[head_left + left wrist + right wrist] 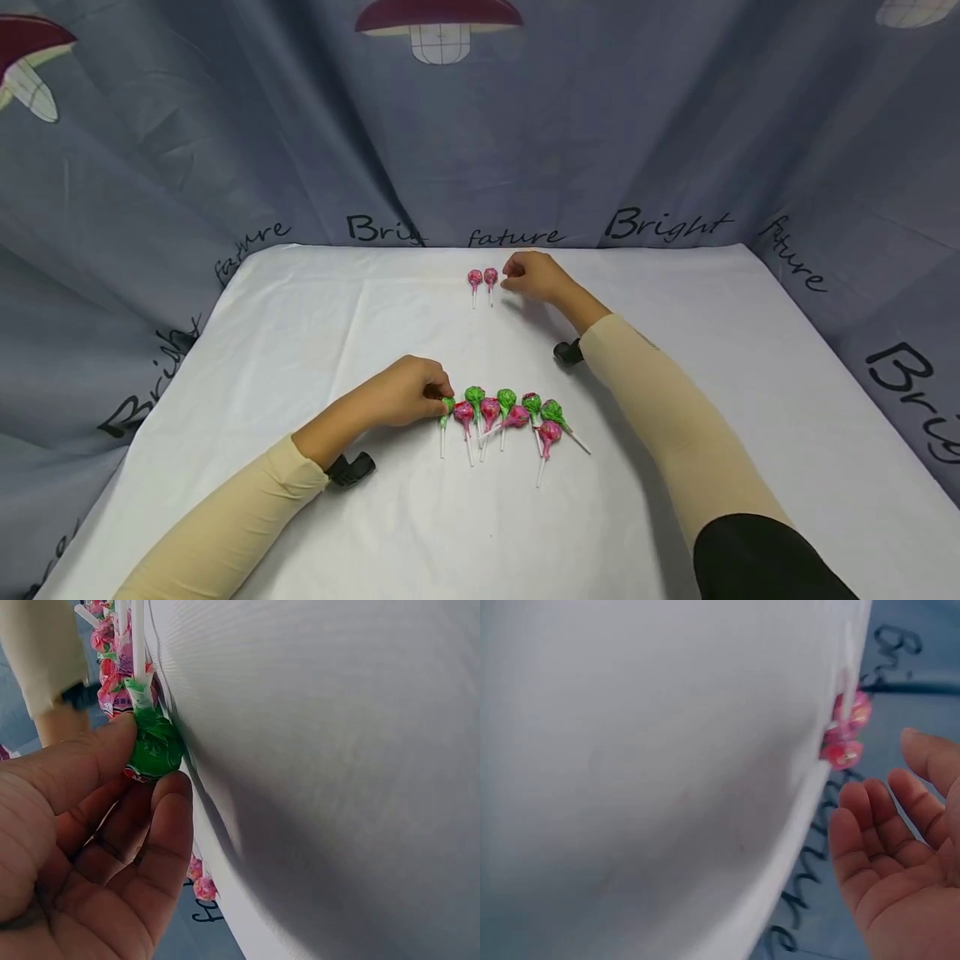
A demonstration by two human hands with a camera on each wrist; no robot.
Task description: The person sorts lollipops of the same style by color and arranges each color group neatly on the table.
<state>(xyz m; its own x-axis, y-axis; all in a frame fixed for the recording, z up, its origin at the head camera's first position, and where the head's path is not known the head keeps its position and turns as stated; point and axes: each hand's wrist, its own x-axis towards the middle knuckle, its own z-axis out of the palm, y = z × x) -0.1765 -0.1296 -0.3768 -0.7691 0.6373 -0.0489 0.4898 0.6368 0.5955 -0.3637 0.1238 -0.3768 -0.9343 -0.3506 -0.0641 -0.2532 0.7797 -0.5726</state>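
Note:
At the left end of a cluster of lollipops, my left hand (pixel 408 390) pinches the green-wrapped head of a lollipop (pixel 156 742) between thumb and fingers. Its white stick points toward me in the head view. Beside it lie other green lollipops (pixel 475 395) and pink lollipops (pixel 517 416), several of each, some overlapping. Farther back, my right hand (pixel 534 275) hovers with fingers loosely bent and nothing between them, as the right wrist view shows. Just left of its fingertips, two pink lollipops (pixel 491 276) lie side by side, sticks toward me.
A white cloth (pixel 420 533) covers the table. Behind its far edge hangs a grey-blue curtain (pixel 585 125) with printed lamps and lettering. Black wrist straps (pixel 351 470) show below both hands.

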